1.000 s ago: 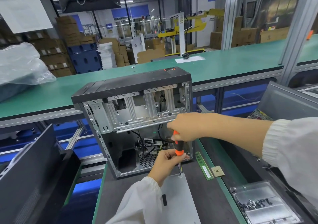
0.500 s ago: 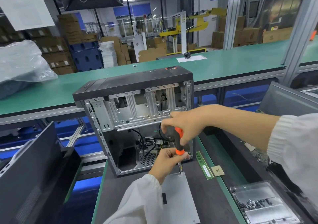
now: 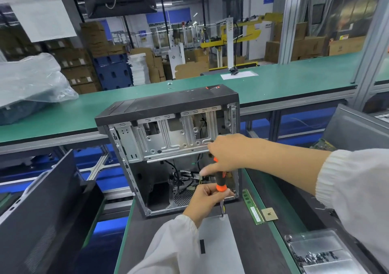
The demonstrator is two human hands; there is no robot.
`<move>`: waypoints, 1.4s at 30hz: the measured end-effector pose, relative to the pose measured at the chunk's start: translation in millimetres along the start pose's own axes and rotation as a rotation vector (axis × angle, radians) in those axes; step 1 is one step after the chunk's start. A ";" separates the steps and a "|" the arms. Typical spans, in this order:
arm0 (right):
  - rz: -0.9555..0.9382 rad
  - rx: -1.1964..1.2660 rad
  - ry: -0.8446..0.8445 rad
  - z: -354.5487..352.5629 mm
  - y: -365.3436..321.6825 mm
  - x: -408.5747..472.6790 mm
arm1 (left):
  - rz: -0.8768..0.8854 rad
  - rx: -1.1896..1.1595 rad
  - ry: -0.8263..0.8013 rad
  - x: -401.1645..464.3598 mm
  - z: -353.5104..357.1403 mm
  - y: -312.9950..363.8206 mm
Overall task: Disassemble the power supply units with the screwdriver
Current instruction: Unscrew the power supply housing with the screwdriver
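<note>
A grey power supply unit (image 3: 219,238) lies flat on the dark mat in front of me, partly under my left sleeve. A screwdriver (image 3: 220,180) with a black and orange handle stands upright over its far corner, tip down at a screw. My right hand (image 3: 226,153) holds the top of the handle, fingers loosening around it. My left hand (image 3: 205,200) pinches the lower shaft just under the orange collar. Behind them stands an open computer case (image 3: 168,143) with loose cables inside.
A green memory stick (image 3: 252,207) and a square chip (image 3: 269,214) lie right of the unit. A clear plastic tray (image 3: 322,252) with several screws sits at the lower right. Dark case panels (image 3: 42,206) lean at the left; a green conveyor (image 3: 284,84) runs behind.
My right hand has shifted on the screwdriver handle, its fingers spreading and uncovering more of the black grip. My left hand stays at the shaft. The camera has moved slightly.
</note>
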State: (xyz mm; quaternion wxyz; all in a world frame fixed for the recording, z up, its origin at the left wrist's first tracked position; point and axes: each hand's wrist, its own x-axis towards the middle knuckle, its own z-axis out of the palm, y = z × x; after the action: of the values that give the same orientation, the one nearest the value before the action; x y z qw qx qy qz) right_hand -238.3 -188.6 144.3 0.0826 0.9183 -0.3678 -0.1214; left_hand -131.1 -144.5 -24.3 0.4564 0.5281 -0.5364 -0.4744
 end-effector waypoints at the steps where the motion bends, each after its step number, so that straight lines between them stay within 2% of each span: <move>1: -0.024 -0.031 0.031 2.2 -1.5 1.1 | -0.002 0.001 0.002 0.1 0.2 -0.1; 2: -0.066 -0.005 0.011 2.2 -0.5 1.6 | -0.002 0.001 0.005 0.0 0.3 -0.4; 4: -0.186 0.163 -0.133 -3.3 7.3 0.0 | 0.001 0.002 0.011 -0.5 0.7 -1.6; 6: -0.223 0.296 -0.211 -9.6 16.6 -2.3 | 0.004 -0.007 0.012 -1.5 1.6 -2.0; 8: -0.145 0.241 -0.131 -9.1 15.9 -3.8 | 0.006 -0.014 0.006 -2.3 3.0 -1.4; 10: -0.045 0.082 -0.009 -2.0 11.0 -2.9 | 0.008 -0.016 -0.007 -3.3 4.3 -0.1; 12: -0.070 0.038 0.041 2.9 8.8 -1.7 | 0.011 -0.013 -0.016 -4.0 4.9 1.9; 15: -0.218 0.199 -0.128 -3.7 18.3 -3.3 | 0.007 -0.018 -0.008 -4.0 4.9 3.9; 17: -0.231 0.284 -0.198 -8.6 24.1 -4.6 | 0.004 -0.031 0.003 -3.6 4.5 3.7; 19: -0.140 0.240 -0.120 -6.5 20.8 -5.6 | -0.004 -0.046 0.016 -2.6 4.8 3.0; 22: -0.033 0.033 -0.015 1.8 13.0 -5.6 | -0.005 -0.049 0.008 -2.0 5.5 1.6; 24: -0.097 0.079 -0.059 3.7 15.5 -3.7 | 0.003 -0.047 -0.008 -2.0 6.0 0.8; 27: -0.202 0.288 -0.223 -2.9 23.8 -7.2 | 0.013 -0.034 0.000 -2.0 6.4 -0.1; 29: -0.156 0.284 -0.189 -2.3 22.3 -9.0 | 0.012 -0.029 0.016 -2.5 6.0 0.3; 33: -0.025 0.105 -0.014 8.7 11.1 -6.6 | -0.003 -0.044 0.013 -4.0 5.1 2.1; 35: -0.099 0.117 -0.071 8.9 12.6 -3.2 | -0.002 -0.048 0.002 -3.8 3.9 1.8; 38: -0.194 0.275 -0.211 -2.7 20.9 -5.1 | 0.005 -0.033 -0.013 -2.4 3.2 -0.6; 42: -0.060 0.284 -0.170 4.9 11.3 -7.5 | -0.008 -0.045 0.000 -1.2 2.2 -1.4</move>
State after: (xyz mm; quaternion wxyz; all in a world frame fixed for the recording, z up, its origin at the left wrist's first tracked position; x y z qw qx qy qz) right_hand -252.3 -191.7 143.5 -0.0831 0.9177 -0.3593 -0.1479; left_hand -133.0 -143.3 -26.0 0.4662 0.5198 -0.5237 -0.4881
